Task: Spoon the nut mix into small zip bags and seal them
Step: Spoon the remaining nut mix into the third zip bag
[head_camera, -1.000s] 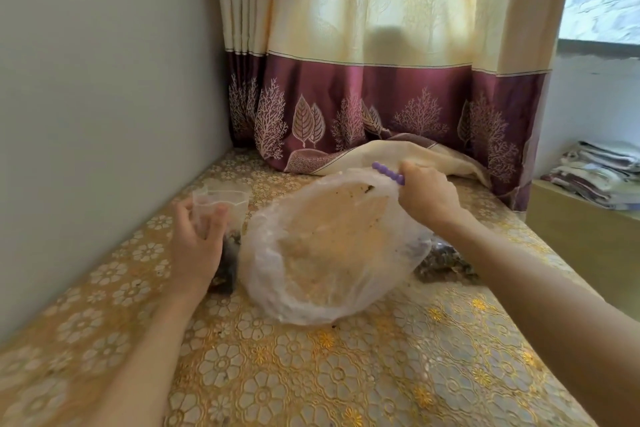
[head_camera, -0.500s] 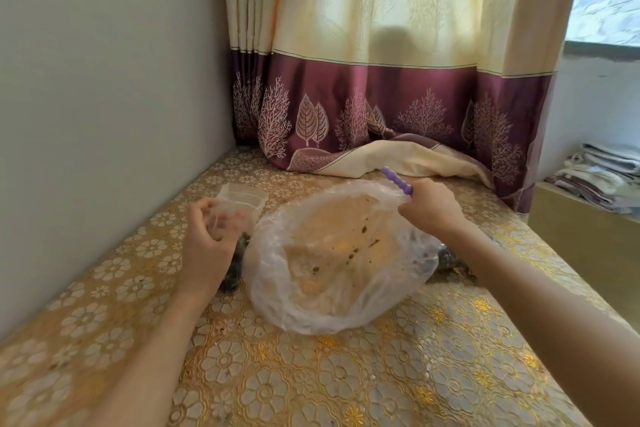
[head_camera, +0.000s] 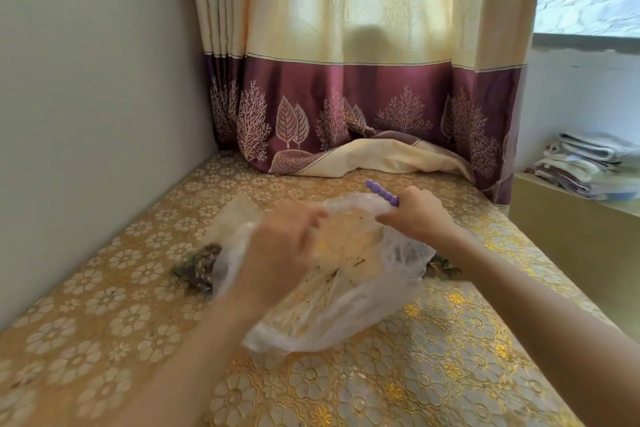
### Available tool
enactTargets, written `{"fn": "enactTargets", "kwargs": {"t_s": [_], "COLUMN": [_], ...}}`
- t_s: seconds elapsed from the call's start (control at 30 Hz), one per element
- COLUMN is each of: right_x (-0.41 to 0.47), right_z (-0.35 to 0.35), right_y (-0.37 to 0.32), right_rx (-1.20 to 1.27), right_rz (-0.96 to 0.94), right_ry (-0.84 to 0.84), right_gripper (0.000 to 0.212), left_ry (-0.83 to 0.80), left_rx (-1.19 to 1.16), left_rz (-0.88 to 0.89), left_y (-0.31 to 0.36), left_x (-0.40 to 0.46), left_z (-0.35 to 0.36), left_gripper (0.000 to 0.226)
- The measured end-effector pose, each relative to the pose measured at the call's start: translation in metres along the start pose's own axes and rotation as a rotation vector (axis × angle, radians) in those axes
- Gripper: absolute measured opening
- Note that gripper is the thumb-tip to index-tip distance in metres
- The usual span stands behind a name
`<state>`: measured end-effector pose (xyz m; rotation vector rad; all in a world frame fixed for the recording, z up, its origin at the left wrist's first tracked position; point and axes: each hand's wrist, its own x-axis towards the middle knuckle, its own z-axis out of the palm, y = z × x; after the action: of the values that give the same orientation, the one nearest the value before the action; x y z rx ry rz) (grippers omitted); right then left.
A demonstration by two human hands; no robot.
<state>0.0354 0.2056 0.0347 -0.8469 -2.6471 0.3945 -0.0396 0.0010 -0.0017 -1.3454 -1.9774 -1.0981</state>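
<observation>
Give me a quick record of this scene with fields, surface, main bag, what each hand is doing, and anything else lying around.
surface: table under a gold floral cloth, in a corner by a curtain
main bag: large clear plastic bag, crumbs inside
right hand: grips a purple beaded handle at the bag's far rim
left hand: blurred, over the bag's mouth; grip unclear
small zip bag: lies clear and flat, left of the big bag
filled dark packets: beside the big bag, left and right
background: folded cloths at right

Plastic bag [head_camera: 332, 291] on table [head_camera: 433, 374], before curtain [head_camera: 363, 87]
</observation>
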Motion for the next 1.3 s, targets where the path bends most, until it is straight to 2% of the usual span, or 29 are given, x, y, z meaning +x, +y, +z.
{"fn": "enactTargets", "kwargs": {"t_s": [0.07,0.1,0.23,0.3,0.37,0.47,0.63,0.7,0.87,1.03,1.1,1.17,1.23,1.3], "right_x": [-0.001,-0.002,-0.004,-0.006,-0.008,-0.007,-0.008,-0.008,-0.009,-0.01,-0.01,-0.009,-0.007,-0.005], "right_z": [-0.004,-0.006,-0.018,-0.021,-0.02,-0.017,-0.015,-0.014,-0.016,-0.023,-0.026,-0.028,-0.031,-0.037], "right_y": [-0.002,-0.003,-0.005,-0.005,-0.004,-0.004,-0.006,-0.004,0.007,0.018,0.019,0.013,0.003,-0.01], "right_rx": [0.011,0.02,0.074,0.059,0.038,0.047,0.078,0.105,0.111,0.148,0.163,0.204,0.293,0.394], "right_rz": [-0.008,-0.018,-0.088,-0.122,-0.139,-0.148,-0.154,-0.139,-0.048,0.067,0.096,0.099,0.084,0.065], "right_ry": [0.008,0.012,0.022,-0.003,-0.031,-0.052,-0.006,-0.013,-0.05,-0.081,-0.055,-0.058,-0.082,-0.09], "right_gripper": [0.034,0.033,0.035,0.037,0.039,0.038,0.033,0.032,0.014,0.027,0.032,0.03,0.023,0.014], "left_ry": [-0.428,-0.561,-0.845,-0.82,-0.674,-0.592,-0.851,-0.846,-0.594,-0.294,-0.358,-0.547,-0.712,-0.81], "left_rx": [0.022,0.052,0.221,0.219,0.189,0.211,0.263,0.202,0.067,0.131,0.141,0.071,0.052,0.105], "left_rz": [-0.136,-0.18,-0.079,-0.075,-0.088,-0.08,-0.044,-0.086,-0.103,-0.106,-0.133,-0.167,-0.18,-0.233], "left_y": [0.014,0.015,0.01,0.011,0.013,0.012,0.008,0.009,0.005,-0.012,-0.016,-0.009,-0.001,0.002], "left_x": [-0.002,-0.004,-0.008,-0.01,-0.01,-0.011,-0.012,-0.009,-0.006,0.0,-0.002,-0.01,-0.021,-0.029], "left_z": [0.037,0.054,0.087,0.092,0.094,0.095,0.098,0.096,0.069,0.018,0.009,0.016,0.032,0.048], "left_gripper": [0.033,0.037,0.04,0.034,0.026,0.03,0.04,0.039,0.03,0.023,0.024,0.03,0.043,0.06]}}
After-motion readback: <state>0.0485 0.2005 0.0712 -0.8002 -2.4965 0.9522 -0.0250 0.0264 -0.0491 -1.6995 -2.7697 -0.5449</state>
